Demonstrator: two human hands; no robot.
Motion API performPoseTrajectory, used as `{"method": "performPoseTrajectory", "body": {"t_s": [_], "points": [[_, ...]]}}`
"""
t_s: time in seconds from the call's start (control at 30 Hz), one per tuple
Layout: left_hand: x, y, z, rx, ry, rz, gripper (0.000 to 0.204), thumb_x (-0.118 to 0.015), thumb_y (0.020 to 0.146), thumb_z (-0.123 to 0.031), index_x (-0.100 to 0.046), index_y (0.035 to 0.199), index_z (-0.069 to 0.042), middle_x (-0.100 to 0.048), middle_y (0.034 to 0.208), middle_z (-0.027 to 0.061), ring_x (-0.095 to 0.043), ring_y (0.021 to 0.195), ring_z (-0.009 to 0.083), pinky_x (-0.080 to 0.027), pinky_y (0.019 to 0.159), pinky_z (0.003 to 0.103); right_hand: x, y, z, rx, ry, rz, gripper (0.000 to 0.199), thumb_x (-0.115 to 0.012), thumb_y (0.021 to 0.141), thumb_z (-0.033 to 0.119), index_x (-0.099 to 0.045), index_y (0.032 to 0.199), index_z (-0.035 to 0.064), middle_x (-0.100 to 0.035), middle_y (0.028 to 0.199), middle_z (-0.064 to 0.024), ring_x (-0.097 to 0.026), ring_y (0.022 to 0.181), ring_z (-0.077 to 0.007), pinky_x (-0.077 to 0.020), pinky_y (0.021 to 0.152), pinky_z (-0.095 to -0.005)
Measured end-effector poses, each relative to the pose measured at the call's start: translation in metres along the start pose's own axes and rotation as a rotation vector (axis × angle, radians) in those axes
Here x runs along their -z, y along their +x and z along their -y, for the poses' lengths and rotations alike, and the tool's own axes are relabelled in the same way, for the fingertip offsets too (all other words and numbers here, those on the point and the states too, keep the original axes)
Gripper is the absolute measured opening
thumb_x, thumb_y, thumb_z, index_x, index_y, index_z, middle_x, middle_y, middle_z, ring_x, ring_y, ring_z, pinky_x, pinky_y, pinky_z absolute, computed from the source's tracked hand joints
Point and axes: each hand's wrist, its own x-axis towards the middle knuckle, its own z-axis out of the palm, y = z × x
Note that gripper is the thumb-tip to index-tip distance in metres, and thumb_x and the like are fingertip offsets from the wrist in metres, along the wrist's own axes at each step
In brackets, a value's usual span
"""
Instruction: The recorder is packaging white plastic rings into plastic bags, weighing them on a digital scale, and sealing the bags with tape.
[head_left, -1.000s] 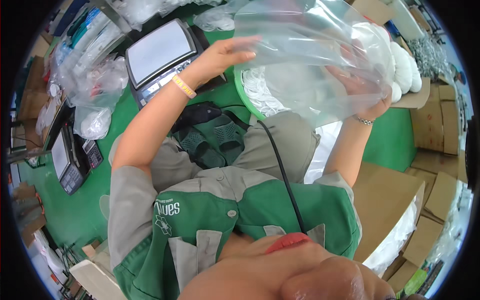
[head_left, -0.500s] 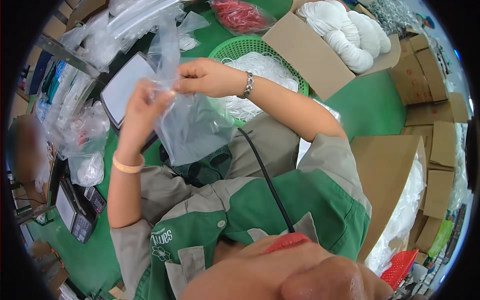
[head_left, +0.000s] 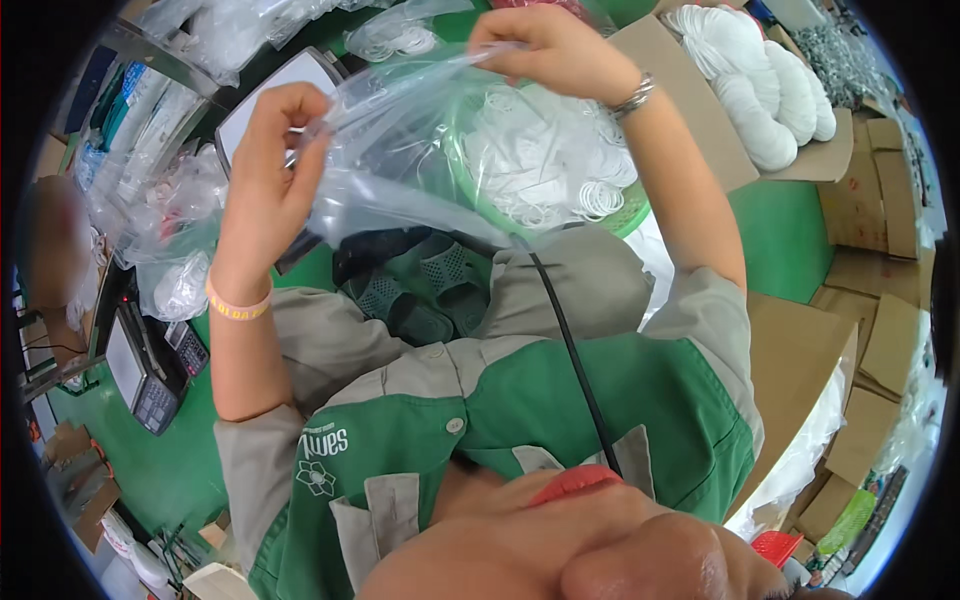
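A clear plastic bag (head_left: 395,200) is stretched between my two hands. My left hand (head_left: 270,165), with a pale wristband below it, pinches one side of the bag next to a scale with a light flat top (head_left: 300,75). Farther up and to the right, my right hand (head_left: 560,55), wearing a chain bracelet, grips the opposite edge between thumb and fingers. Behind and below the bag stands a green basket (head_left: 630,215) of white cord coils (head_left: 540,150), partly seen through the plastic.
An open cardboard box (head_left: 690,105) with white yarn hanks (head_left: 740,80) stands at the far right. Plastic bags (head_left: 165,235) crowd the left. A second scale (head_left: 140,370) and a calculator (head_left: 187,348) lie at lower left. Another person (head_left: 60,270) is at the left edge.
My hands were close together on the bag and have moved apart. The right one went up and to the right, spreading the bag sideways across the basket.
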Motion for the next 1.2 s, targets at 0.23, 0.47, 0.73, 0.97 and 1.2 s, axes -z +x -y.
{"method": "performPoseTrajectory", "body": {"t_s": [0.23,0.47,0.73,0.97,1.2], "points": [[0.02,0.001,0.026,0.148,0.317,0.081,0.023,-0.05,0.073,0.007,-0.057,0.091,-0.003,-0.057,0.101,0.0098,-0.054,0.078,0.0189,-0.042,0.066,0.024,-0.011,-0.053,-0.21,-1.111,-0.135,0.168,0.049,-0.053,0.084,0.038,-0.052,0.113,-0.001,-0.06,0.094,-0.01,-0.059,0.083,-0.0166,-0.0466,0.075,-0.031],[0.002,0.019,0.043,0.242,0.301,-0.005,0.031,-0.054,0.075,0.005,-0.059,0.103,-0.005,-0.053,0.11,0.0096,-0.052,0.084,0.0127,-0.041,0.068,0.021,-0.091,-0.146,-0.366,-1.467,-0.186,-0.265,0.115,-0.062,0.058,0.067,-0.01,0.137,0.0012,-0.028,0.135,-0.0244,-0.028,0.127,-0.0323,-0.0248,0.103,-0.0375],[-0.012,0.034,0.047,0.068,0.502,-0.079,0.027,-0.057,0.073,0.003,-0.063,0.099,-0.004,-0.055,0.106,0.0127,-0.056,0.088,0.0172,-0.044,0.073,0.024,-0.126,-0.053,-0.376,-1.349,0.095,-0.601,0.118,-0.061,0.053,0.071,-0.001,0.14,0.0172,-0.005,0.137,-0.0337,-0.017,0.124,-0.0519,-0.0221,0.1,-0.0547],[-0.014,0.027,0.051,0.214,0.272,-0.039,0.029,-0.053,0.077,0.004,-0.061,0.103,-0.005,-0.05,0.116,0.0098,-0.051,0.088,0.0118,-0.041,0.067,0.021,-0.128,-0.049,-0.352,-1.256,-0.045,-0.206,0.109,-0.069,0.056,0.058,-0.009,0.139,0.0204,-0.007,0.139,-0.0309,-0.015,0.126,-0.0502,-0.0225,0.102,-0.0497],[-0.014,0.027,0.04,0.192,0.505,-0.093,0.03,-0.057,0.076,0.0,-0.059,0.106,-0.005,-0.053,0.115,0.0085,-0.052,0.085,0.0103,-0.041,0.068,0.021,-0.168,-0.018,-0.278,-1.02,-0.294,-0.04,0.105,-0.071,0.054,0.055,-0.012,0.138,0.0327,-0.007,0.142,-0.0219,-0.007,0.129,-0.0456,-0.0212,0.092,-0.0657]]}}
